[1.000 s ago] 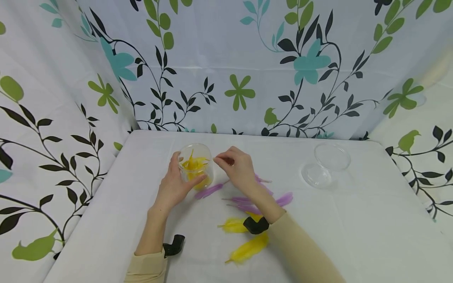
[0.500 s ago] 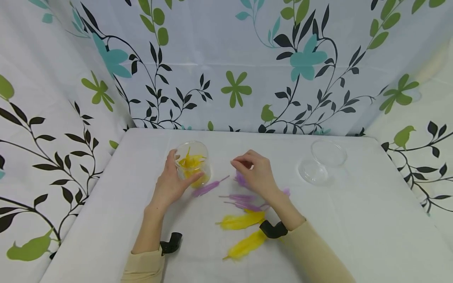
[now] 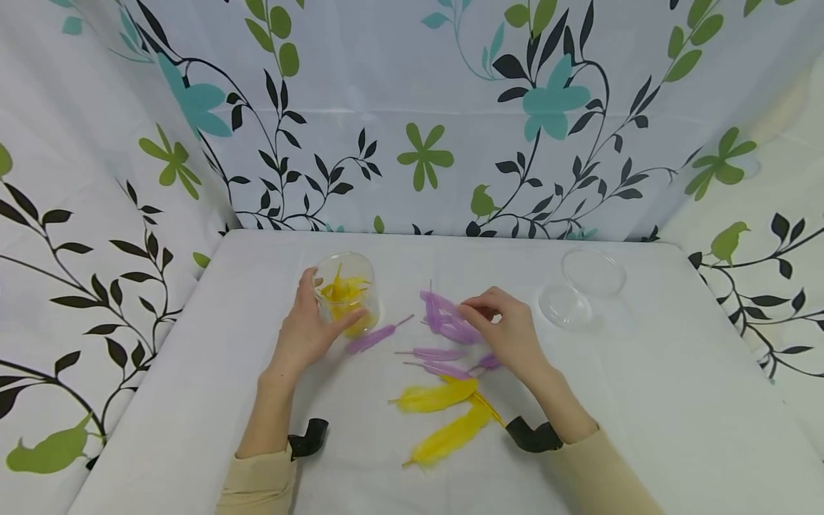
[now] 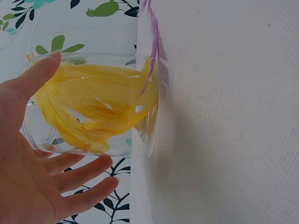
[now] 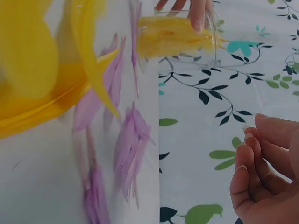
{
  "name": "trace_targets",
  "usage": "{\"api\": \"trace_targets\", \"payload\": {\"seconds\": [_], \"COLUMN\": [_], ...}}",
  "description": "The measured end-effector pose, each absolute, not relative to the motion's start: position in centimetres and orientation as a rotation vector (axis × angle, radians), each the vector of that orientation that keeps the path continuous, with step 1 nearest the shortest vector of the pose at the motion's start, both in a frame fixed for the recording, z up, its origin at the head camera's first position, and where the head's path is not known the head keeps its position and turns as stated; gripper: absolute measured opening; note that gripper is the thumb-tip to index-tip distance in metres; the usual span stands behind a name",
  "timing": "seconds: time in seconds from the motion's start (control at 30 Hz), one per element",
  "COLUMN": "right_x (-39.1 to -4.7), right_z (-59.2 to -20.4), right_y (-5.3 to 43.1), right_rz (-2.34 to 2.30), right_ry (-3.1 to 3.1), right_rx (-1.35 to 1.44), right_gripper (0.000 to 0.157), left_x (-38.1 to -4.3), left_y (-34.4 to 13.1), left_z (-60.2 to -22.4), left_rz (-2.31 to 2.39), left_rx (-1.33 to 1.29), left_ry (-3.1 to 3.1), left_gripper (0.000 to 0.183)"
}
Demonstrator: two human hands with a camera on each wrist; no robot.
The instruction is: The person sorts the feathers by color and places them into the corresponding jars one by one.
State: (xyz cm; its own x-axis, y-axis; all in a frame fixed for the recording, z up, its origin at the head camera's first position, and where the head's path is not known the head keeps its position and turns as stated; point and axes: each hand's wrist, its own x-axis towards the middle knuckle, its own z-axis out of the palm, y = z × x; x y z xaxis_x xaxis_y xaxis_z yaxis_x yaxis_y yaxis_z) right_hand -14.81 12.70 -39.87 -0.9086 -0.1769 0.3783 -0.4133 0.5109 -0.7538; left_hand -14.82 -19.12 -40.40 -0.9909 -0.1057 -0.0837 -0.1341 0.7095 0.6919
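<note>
Bare table lies open right of the right hand, up to the two empty cups at the back. Between the hands, purple feathers and yellow feathers clutter the surface. The left hand and jar block that side; the gap behind the jar looks passable.
</note>
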Motion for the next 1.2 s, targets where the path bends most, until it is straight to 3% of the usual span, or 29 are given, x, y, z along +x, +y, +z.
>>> {"api": "trace_targets", "payload": {"seconds": [1.2], "right_x": [-7.0], "right_z": [-43.9], "right_y": [19.9], "right_rz": [1.295], "right_ry": [-2.706], "right_rx": [0.443], "right_gripper": [0.012], "left_x": [-15.0], "left_y": [-19.2], "left_z": [-40.1], "left_rz": [1.17], "left_rx": [-0.205], "left_ry": [2.846], "left_gripper": [0.116]}}
